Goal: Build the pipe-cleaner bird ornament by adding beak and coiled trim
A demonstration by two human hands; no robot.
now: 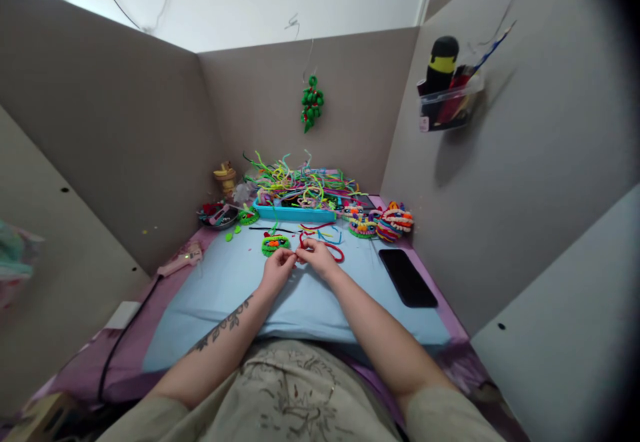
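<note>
Over the middle of the light blue cloth (215, 295), my left hand (280, 267) and my right hand (316, 258) meet with fingertips pinched close together. Between them runs a red pipe cleaner (338, 250), its loop curling out to the right of my right hand. The bit under the fingertips is mostly hidden. Just behind my left hand lies a green pipe-cleaner figure (270, 246) with orange and dark details. Loose red, yellow and blue pipe cleaners (327, 234) rest on the cloth behind my right hand.
A blue tray (295, 214) heaped with coloured pipe cleaners stands at the back. Finished colourful figures (395, 222) sit right of it. A black phone (407, 278) lies at right, a pink glue gun (180, 261) with cord at left. Grey panels enclose the table.
</note>
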